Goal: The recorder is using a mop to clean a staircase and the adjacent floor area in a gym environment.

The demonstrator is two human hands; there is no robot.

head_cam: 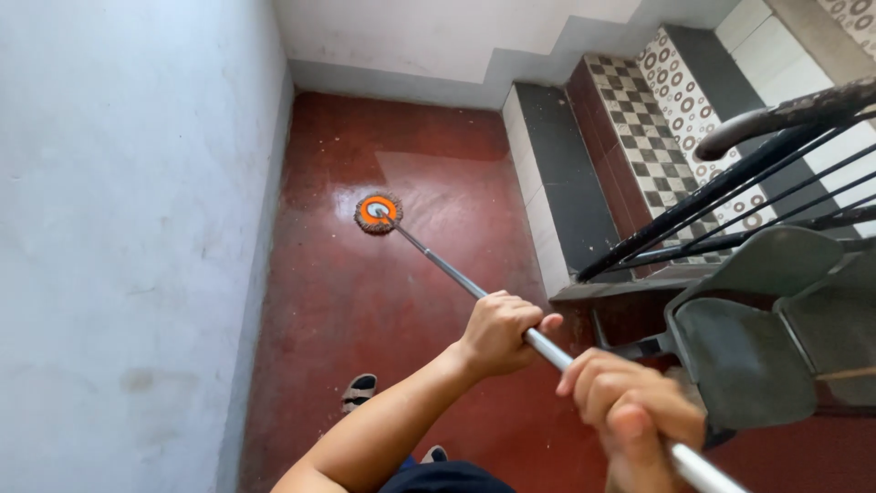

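- As we look down from the head camera, we see the left hand (497, 333) clenched around the metal mop handle (447, 269), fingers wrapped over the top of the pole and the forearm reaching in from the lower edge.
- Lower on the same pole, nearer to us, the right hand (630, 411) is closed around the handle too; it is blurred, but we can make out the thumb and knuckles curled over the shaft.
- From the two hands the handle runs slanting away and down to the round mop head (378, 213), which has an orange centre and a brownish fringe and lies flat on the dark red floor (328, 301).
- We see the mop head well apart from the hands, out on the landing, near the pale wall (119, 228) on the left and short of the bottom step (557, 183).
- A patch of floor just beyond the mop head shines wet.
- To the right we see tiled stairs (657, 119) with checked and ringed patterns, a black railing (730, 192), and stacked grey-green chairs (766, 338) just beside the right hand.
- Below the left forearm a striped sandal (359, 391) shows on the floor.
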